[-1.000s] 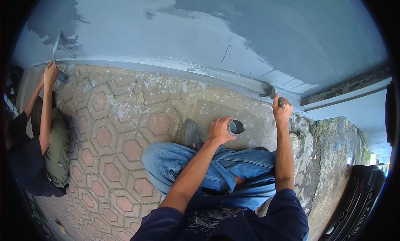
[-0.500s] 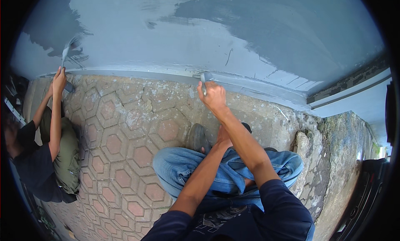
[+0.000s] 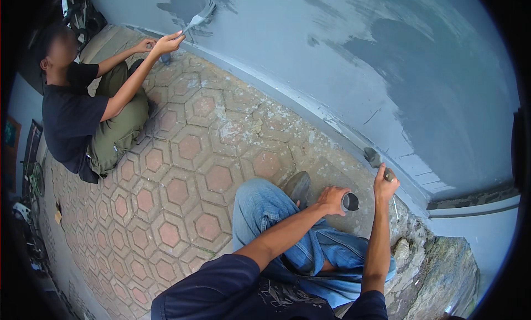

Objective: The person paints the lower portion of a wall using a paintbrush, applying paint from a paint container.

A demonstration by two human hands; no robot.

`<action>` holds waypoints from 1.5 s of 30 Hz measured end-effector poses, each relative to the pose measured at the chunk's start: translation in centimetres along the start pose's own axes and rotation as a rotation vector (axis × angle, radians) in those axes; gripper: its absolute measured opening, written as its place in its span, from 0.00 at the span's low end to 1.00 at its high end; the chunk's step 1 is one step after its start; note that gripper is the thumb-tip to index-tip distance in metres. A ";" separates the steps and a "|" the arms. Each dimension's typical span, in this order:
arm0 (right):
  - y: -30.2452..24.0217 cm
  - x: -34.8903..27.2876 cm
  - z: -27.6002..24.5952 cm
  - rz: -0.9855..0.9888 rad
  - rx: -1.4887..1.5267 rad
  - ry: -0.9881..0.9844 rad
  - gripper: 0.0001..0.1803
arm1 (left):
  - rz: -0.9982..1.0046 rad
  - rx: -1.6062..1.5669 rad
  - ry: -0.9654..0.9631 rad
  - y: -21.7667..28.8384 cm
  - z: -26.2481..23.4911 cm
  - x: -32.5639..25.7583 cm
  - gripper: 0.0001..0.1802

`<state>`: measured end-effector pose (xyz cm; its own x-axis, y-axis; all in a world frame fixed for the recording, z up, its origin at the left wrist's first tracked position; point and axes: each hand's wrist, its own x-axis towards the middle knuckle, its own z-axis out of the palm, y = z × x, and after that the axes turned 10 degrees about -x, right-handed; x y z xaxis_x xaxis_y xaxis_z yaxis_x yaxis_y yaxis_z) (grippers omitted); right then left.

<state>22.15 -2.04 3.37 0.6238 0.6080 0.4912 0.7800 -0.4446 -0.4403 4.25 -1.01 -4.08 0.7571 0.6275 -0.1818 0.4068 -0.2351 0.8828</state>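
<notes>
Wall (image 3: 332,54) across the top of the frame is showing pale blue-grey with darker grey wet patches. Paving (image 3: 182,170) at lower left is running a hexagon pattern, reddish centres in grey borders. Jeans (image 3: 265,209) at bottom centre are looking faded blue, and the cup (image 3: 350,201) beside them dark grey.

A dark-bristled paintbrush (image 3: 375,158) is tilting toward eleven o'clock, bristles touching the wall's base ledge; a small dark paint cup (image 3: 350,201) is sitting at its seven o'clock.
</notes>
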 end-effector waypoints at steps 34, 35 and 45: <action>16.8 -3.8 -13.3 0.810 0.377 0.157 0.17 | 0.014 0.030 0.023 -1.1 -0.2 0.1 0.48; 16.9 -3.7 -13.5 0.803 0.399 0.168 0.17 | 0.024 0.024 0.019 -0.8 -0.1 0.1 0.49; 17.7 -4.5 -12.3 0.717 0.468 0.225 0.19 | 0.043 0.031 0.002 -0.9 0.0 -0.5 0.49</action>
<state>33.72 -20.74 2.64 0.9883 0.1202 0.0933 0.1280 -0.3244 -0.9372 3.54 -1.10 -4.82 0.7735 0.6175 -0.1428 0.3891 -0.2848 0.8760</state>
